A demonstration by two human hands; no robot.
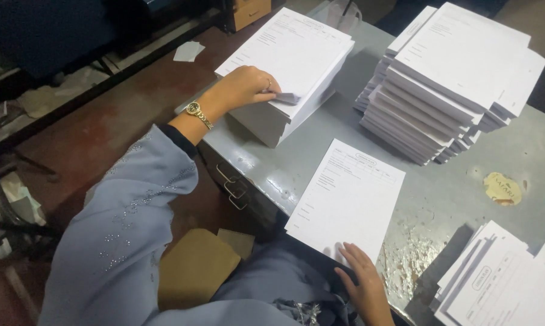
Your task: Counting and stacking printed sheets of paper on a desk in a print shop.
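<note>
My left hand [243, 86] rests on the near edge of a thick stack of printed white forms [296, 45] at the far left corner of the grey metal desk [526, 151]. Its fingers are curled together, pinching the corner of a few top sheets [287, 97], which are lifted slightly clear of the stack below. A gold wristwatch [198, 113] sits on that wrist, above a grey-blue sleeve [133, 211]. My right hand [363, 281] lies flat at the near edge of the desk, fingers spread apart and pressing on the lower corner of a single printed form [348, 196], which lies by itself on the desk surface between the two hands; it grips nothing. Farther back, to the right, stands a tall, staggered pile of bound white pads [447, 84], well apart from both hands. Another fan of printed sheets [502, 278] lies at the near right corner, just beside my right hand. A round tan sticker [502, 188] is stuck to the desk between those two piles, and the paint is chipped near the single form. Brown card pieces [194, 268] rest on my lap.
</note>
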